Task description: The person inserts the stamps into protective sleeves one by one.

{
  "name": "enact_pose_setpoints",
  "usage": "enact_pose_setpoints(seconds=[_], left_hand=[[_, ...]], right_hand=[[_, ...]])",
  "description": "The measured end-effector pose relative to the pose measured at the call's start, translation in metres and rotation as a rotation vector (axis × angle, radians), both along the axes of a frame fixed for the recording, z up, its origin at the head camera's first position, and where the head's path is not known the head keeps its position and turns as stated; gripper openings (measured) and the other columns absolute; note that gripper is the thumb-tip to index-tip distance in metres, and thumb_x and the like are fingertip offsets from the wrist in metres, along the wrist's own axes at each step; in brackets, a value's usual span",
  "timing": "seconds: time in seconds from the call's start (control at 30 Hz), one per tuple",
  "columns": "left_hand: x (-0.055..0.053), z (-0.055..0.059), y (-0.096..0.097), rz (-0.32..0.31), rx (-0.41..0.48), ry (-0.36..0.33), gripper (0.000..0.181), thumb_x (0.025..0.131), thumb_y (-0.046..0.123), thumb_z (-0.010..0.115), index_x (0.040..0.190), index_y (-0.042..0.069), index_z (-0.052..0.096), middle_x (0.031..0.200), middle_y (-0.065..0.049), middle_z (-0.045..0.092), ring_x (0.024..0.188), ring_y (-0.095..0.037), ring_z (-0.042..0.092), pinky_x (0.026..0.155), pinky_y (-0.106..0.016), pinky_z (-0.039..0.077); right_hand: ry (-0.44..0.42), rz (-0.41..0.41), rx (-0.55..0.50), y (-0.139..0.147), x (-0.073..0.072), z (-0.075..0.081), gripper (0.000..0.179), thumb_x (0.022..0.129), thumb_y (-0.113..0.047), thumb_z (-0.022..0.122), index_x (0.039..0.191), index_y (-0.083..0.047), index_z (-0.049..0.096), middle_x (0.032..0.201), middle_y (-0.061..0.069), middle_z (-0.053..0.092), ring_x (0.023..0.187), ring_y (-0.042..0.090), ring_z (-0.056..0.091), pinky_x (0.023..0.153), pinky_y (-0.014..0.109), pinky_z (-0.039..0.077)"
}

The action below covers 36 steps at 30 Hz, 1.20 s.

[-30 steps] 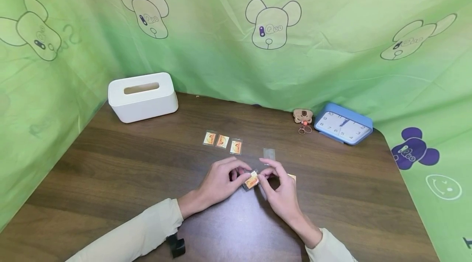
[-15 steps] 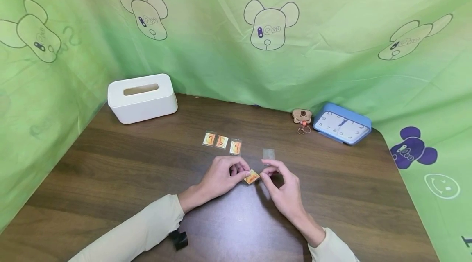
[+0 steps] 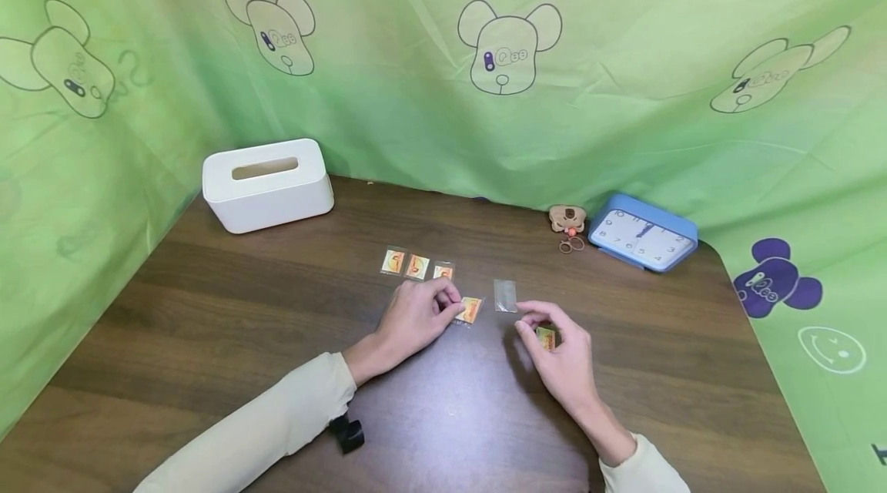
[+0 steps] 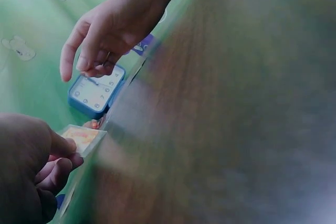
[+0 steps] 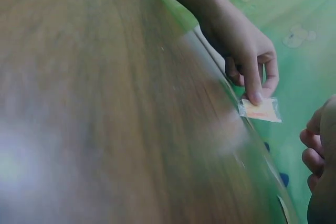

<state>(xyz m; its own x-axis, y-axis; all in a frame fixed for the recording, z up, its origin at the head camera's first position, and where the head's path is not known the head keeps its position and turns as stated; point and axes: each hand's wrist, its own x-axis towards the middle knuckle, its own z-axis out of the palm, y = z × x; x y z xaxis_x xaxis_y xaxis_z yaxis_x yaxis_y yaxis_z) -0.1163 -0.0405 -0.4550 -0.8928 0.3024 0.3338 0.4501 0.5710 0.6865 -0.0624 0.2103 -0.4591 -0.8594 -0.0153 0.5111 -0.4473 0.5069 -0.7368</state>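
Note:
My left hand (image 3: 409,320) pinches a small orange and yellow card in a clear plastic sleeve (image 3: 470,310) between thumb and fingers. In the right wrist view, that sleeved card (image 5: 261,109) shows clear film beyond its edges. My right hand (image 3: 564,354) is apart from it to the right, fingers loosely bent with nothing between them. Through the gap of its fingers shows another small card (image 3: 546,338) on the table. An empty clear sleeve (image 3: 505,296) lies between the hands, near the right fingertips. Behind the left hand are three sleeved cards (image 3: 416,266) in a row, the rightmost partly covered.
A white tissue box (image 3: 270,196) stands at the back left of the wooden table (image 3: 229,323). At the back right are a blue clock (image 3: 644,235) and a bear-shaped keyring (image 3: 568,219). A green printed curtain (image 3: 395,62) hangs behind.
The card has slid into its sleeve. My right hand has let go and moved right, while my left hand has carried the sleeved card slightly up toward the row.

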Motion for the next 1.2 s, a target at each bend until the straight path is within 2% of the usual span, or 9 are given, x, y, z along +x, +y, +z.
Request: enact_pose_setpoints(seconds=[0.1, 0.27, 0.37, 0.53, 0.63, 0.87, 1.07, 1.2], left_hand=[[-0.003, -0.001, 0.003, 0.026, -0.039, 0.03, 0.014, 0.093, 0.018, 0.09, 0.088, 0.02, 0.077, 0.082, 0.01, 0.076, 0.068, -0.003, 0.064, 0.067, -0.029, 0.054], [-0.009, -0.002, 0.009, 0.056, -0.068, 0.09, 0.016, 0.09, 0.018, 0.093, 0.087, 0.019, 0.077, 0.099, 0.001, 0.073, 0.094, -0.02, 0.067, 0.084, -0.04, 0.057], [-0.014, -0.002, 0.011, 0.077, -0.083, 0.12, 0.017, 0.089, 0.018, 0.094, 0.086, 0.018, 0.077, 0.112, -0.005, 0.071, 0.109, -0.029, 0.063, 0.095, -0.047, 0.051], [-0.02, -0.004, 0.015, 0.117, -0.103, 0.123, 0.018, 0.089, 0.02, 0.093, 0.085, 0.019, 0.075, 0.139, -0.013, 0.066, 0.143, -0.038, 0.049, 0.11, -0.06, 0.039], [-0.024, -0.006, 0.018, 0.124, -0.103, 0.109, 0.02, 0.09, 0.02, 0.092, 0.084, 0.019, 0.073, 0.148, -0.017, 0.062, 0.156, -0.042, 0.038, 0.118, -0.067, 0.033], [-0.031, -0.01, 0.021, 0.135, -0.123, 0.091, 0.02, 0.092, 0.02, 0.09, 0.083, 0.019, 0.072, 0.156, -0.02, 0.056, 0.162, -0.044, 0.03, 0.125, -0.068, 0.027], [-0.035, -0.013, 0.022, 0.132, -0.128, 0.098, 0.02, 0.093, 0.02, 0.089, 0.083, 0.019, 0.071, 0.16, -0.022, 0.052, 0.163, -0.045, 0.027, 0.127, -0.066, 0.025], [-0.037, -0.014, 0.022, 0.124, -0.128, 0.095, 0.02, 0.094, 0.02, 0.088, 0.083, 0.018, 0.07, 0.16, -0.024, 0.051, 0.163, -0.048, 0.025, 0.127, -0.068, 0.024]], right_hand=[[-0.002, -0.014, 0.025, 0.007, -0.001, -0.001, 0.034, 0.087, 0.011, 0.088, 0.114, -0.009, 0.083, 0.089, 0.001, 0.077, 0.085, 0.007, 0.069, 0.084, 0.018, 0.053], [-0.035, -0.014, 0.062, 0.019, -0.001, -0.002, 0.033, 0.083, 0.01, 0.091, 0.108, -0.01, 0.085, 0.09, 0.0, 0.076, 0.08, 0.009, 0.067, 0.073, 0.019, 0.051], [-0.057, -0.007, 0.083, 0.027, -0.002, -0.004, 0.032, 0.082, 0.011, 0.092, 0.105, -0.01, 0.085, 0.09, 0.001, 0.074, 0.075, 0.014, 0.064, 0.066, 0.021, 0.049], [-0.092, -0.012, 0.144, 0.036, -0.007, -0.006, 0.03, 0.08, 0.007, 0.095, 0.101, -0.013, 0.086, 0.09, -0.002, 0.073, 0.078, 0.015, 0.063, 0.071, 0.018, 0.048], [-0.115, -0.023, 0.179, 0.042, -0.008, -0.007, 0.03, 0.079, 0.003, 0.096, 0.099, -0.017, 0.087, 0.087, -0.004, 0.071, 0.079, 0.013, 0.06, 0.072, 0.019, 0.045], [-0.165, -0.019, 0.209, 0.057, -0.01, -0.006, 0.03, 0.079, -0.003, 0.098, 0.1, -0.021, 0.087, 0.087, -0.005, 0.07, 0.078, 0.011, 0.054, 0.071, 0.02, 0.042], [-0.22, 0.032, 0.23, 0.067, -0.01, -0.006, 0.035, 0.076, 0.0, 0.099, 0.101, -0.021, 0.086, 0.088, -0.005, 0.067, 0.078, 0.011, 0.051, 0.069, 0.021, 0.04], [-0.224, 0.058, 0.275, 0.07, -0.011, -0.006, 0.035, 0.075, -0.003, 0.1, 0.102, -0.021, 0.086, 0.086, -0.006, 0.064, 0.077, 0.01, 0.051, 0.067, 0.021, 0.04]])
